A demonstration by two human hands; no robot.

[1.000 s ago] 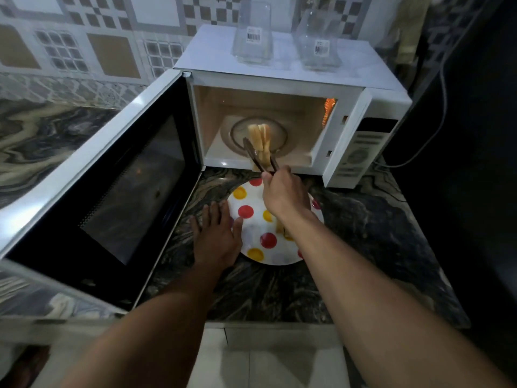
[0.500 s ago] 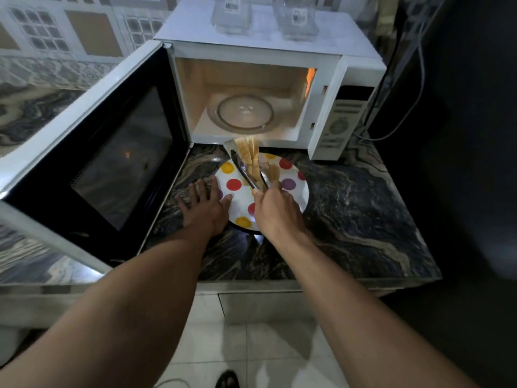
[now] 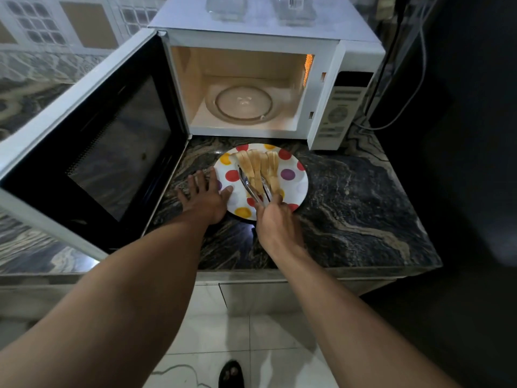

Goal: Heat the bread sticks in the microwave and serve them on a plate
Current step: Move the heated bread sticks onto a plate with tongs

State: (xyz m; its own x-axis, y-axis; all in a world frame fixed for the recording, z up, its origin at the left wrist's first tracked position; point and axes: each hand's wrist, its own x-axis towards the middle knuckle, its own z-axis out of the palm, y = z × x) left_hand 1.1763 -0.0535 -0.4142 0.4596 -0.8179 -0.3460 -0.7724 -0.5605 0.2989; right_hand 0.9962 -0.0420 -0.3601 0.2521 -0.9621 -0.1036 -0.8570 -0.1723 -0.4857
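Note:
Several pale bread sticks [image 3: 258, 166] lie side by side on a white plate [image 3: 293, 186] with red, yellow and purple dots, set on the counter in front of the microwave [image 3: 251, 46]. My right hand [image 3: 275, 222] grips metal tongs [image 3: 253, 187] whose tips lie among the sticks. My left hand [image 3: 205, 196] rests flat on the counter, thumb touching the plate's left rim. The microwave stands lit, with its glass turntable [image 3: 243, 103] bare.
The microwave door [image 3: 92, 141] swings wide to the left over the dark marble counter [image 3: 349, 208]. Two clear containers [image 3: 226, 2] stand on top of the microwave. A cable [image 3: 402, 113] hangs at the right. My foot [image 3: 230, 373] shows on the tiled floor.
My right hand pulled the tongs with the bread sticks out of the microwave and lowered them onto the plate. The turntable is now bare. My left hand stayed at the plate's rim.

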